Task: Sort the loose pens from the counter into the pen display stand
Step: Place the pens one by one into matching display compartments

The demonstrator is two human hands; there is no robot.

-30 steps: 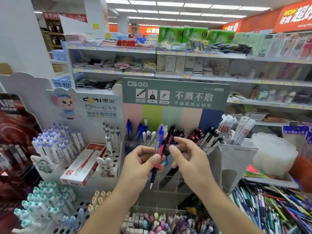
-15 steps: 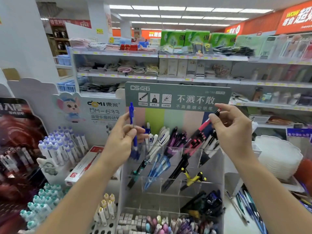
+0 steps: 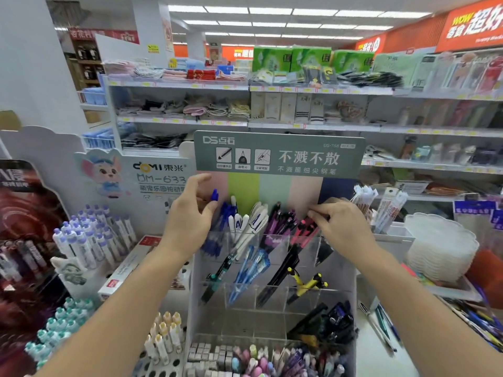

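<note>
The clear tiered pen display stand [image 3: 245, 323] sits straight ahead under a grey-green header sign [image 3: 277, 156]. My left hand [image 3: 187, 221] hovers at the top-left compartment with its fingers spread. A blue pen [image 3: 215, 195] stands there among other blue pens, its cap beside my thumb. At the top row's right side my right hand [image 3: 344, 227] pinches the top of a red and black pen [image 3: 306, 225], which sits low among similar red pens. Loose pens [image 3: 381, 326] lie on the counter to the lower right.
A white rack of purple-capped pens [image 3: 89, 240] and a red and white box [image 3: 130, 265] stand to the left. Packaged pens [image 3: 386, 208] and a stack of white trays [image 3: 441, 246] are on the right. Stocked store shelves [image 3: 299, 91] rise behind.
Both hands came down from in front of the sign to the top row. The blue pen went into the left compartment and my fingers spread; the red pen sank into the right one.
</note>
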